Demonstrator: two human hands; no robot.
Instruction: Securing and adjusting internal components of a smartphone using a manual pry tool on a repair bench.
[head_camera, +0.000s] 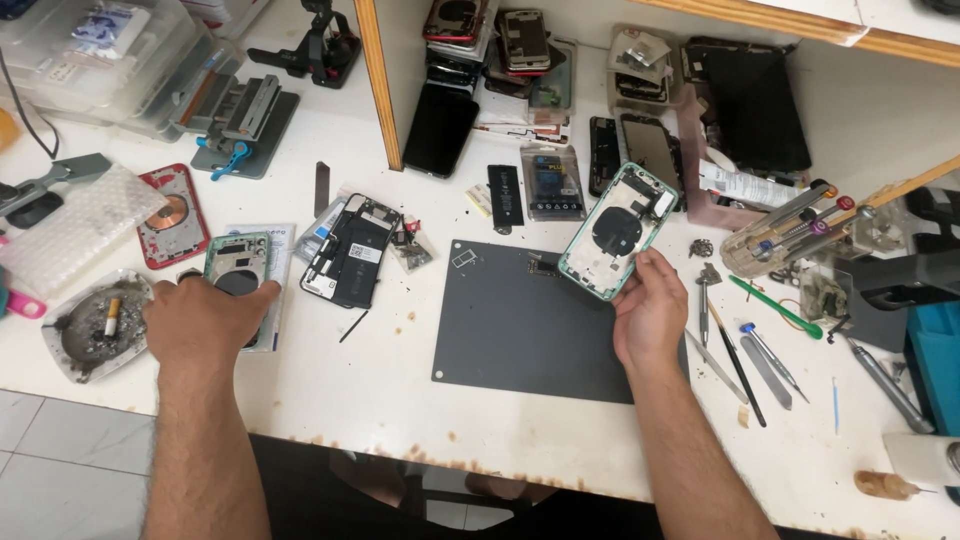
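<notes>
On a cluttered white repair counter (380, 400), the right hand (650, 315) grips a green phone rear housing (618, 228) tilted above the dark grey mat (510, 320), insides facing up for viewing. The left hand (205, 320) presses flat on another green housing (240, 270) near the left edge.

Matt grey rubbery mat (520, 320) on scuffed white laminate table (400, 400)

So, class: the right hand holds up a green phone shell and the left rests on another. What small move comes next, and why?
Probably the left hand lifts the second green shell toward the grey mat: the right hand already holds its shell there.
</notes>
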